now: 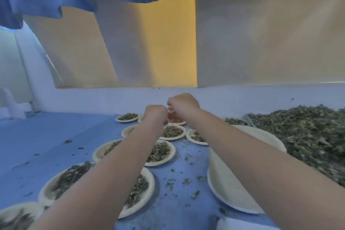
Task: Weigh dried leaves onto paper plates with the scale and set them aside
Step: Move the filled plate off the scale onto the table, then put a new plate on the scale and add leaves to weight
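Blue cloth tabletop (56, 136), round paper plates (169, 132), crumbly dried leaves (308, 132)

Filled paper plates (160, 151) crowd the table's middle, near to far; an empty plate (231, 188) and the leaf heap (308, 136) block the right — the bare blue tabletop (46, 136) at left offers room.
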A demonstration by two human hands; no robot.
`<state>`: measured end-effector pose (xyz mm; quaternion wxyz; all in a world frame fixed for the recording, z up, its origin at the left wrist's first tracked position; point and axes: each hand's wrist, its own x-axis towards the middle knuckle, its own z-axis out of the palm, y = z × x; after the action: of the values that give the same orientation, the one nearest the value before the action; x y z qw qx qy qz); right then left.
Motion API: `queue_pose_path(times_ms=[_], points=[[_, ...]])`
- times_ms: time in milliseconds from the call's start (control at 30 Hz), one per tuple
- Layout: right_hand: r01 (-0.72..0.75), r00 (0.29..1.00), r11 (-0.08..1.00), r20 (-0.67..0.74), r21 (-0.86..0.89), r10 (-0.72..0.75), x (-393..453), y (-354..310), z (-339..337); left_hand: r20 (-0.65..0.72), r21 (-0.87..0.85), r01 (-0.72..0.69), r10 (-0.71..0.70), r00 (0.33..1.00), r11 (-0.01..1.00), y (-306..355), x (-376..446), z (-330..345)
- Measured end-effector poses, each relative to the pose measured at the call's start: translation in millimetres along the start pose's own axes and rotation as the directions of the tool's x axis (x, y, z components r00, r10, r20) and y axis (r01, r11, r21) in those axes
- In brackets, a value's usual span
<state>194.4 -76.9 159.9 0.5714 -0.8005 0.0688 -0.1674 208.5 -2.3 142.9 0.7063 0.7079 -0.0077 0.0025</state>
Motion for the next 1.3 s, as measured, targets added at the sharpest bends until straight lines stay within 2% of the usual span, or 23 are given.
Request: queue_pose_path(times_ms=[100,200,300,400,467,633,733,800,933,967,1100,1300], points=[[0.114,0.993,0.95,0.054,-0.292,-0.102,-35.6,11.5,-57.3,0.091,0.207,-0.013,-0.006,0.996,0.978,-7.7,-36.5,30.9],[0.116,0.993,0.797,0.04,-0.592,-0.115,-64.5,33.0,-107.4,0.213,0.388,-0.057,-0.03,0.977,0.92,-17.8,-73.5,62.8],[0.019,0.999,0.659,-0.017,-0.752,-0.049,-80.6,56.2,-144.2,0.283,0.604,-0.155,-0.028,0.959,0.782,-29.0,-85.4,84.6],[-0.056,0.998,0.535,-0.039,-0.843,0.044,-89.1,76.0,-170.5,0.273,0.715,-0.206,0.005,0.962,0.668,-38.9,-89.6,94.9],[-0.108,0.991,0.533,-0.046,-0.839,0.128,-91.7,88.3,-180.8,0.249,0.744,-0.196,0.007,0.969,0.639,-45.3,-86.0,95.3],[-0.182,0.982,0.726,-0.085,-0.663,0.169,-91.5,99.2,-190.0,0.207,0.732,-0.224,0.103,0.973,0.643,-41.1,-86.9,99.0],[-0.136,0.991,0.78,-0.093,-0.611,0.1,-87.0,96.8,-190.2,0.219,0.708,-0.249,0.129,0.967,0.661,-31.0,-85.3,102.0],[-0.117,0.991,0.795,-0.12,-0.595,0.056,-86.0,91.5,-188.9,0.259,0.716,-0.293,0.148,0.954,0.634,-25.2,-85.2,102.8],[-0.154,0.957,0.77,-0.288,-0.62,-0.04,-88.0,84.7,-194.8,0.243,0.71,-0.402,0.334,0.911,0.578,-20.9,-80.8,89.2],[-0.162,0.944,0.788,-0.325,-0.595,-0.052,-89.2,84.5,-199.4,0.238,0.693,-0.403,0.338,0.911,0.598,-20.8,-79.5,82.9],[-0.193,0.92,0.846,-0.392,-0.498,-0.022,-93.8,87.0,-209.3,0.184,0.624,-0.322,0.266,0.946,0.713,-22.5,-81.5,73.0],[-0.178,0.929,0.88,-0.371,-0.441,0.002,-95.5,86.0,-185.0,0.271,0.627,-0.28,0.134,0.953,0.727,-27.1,-90.9,88.6]])
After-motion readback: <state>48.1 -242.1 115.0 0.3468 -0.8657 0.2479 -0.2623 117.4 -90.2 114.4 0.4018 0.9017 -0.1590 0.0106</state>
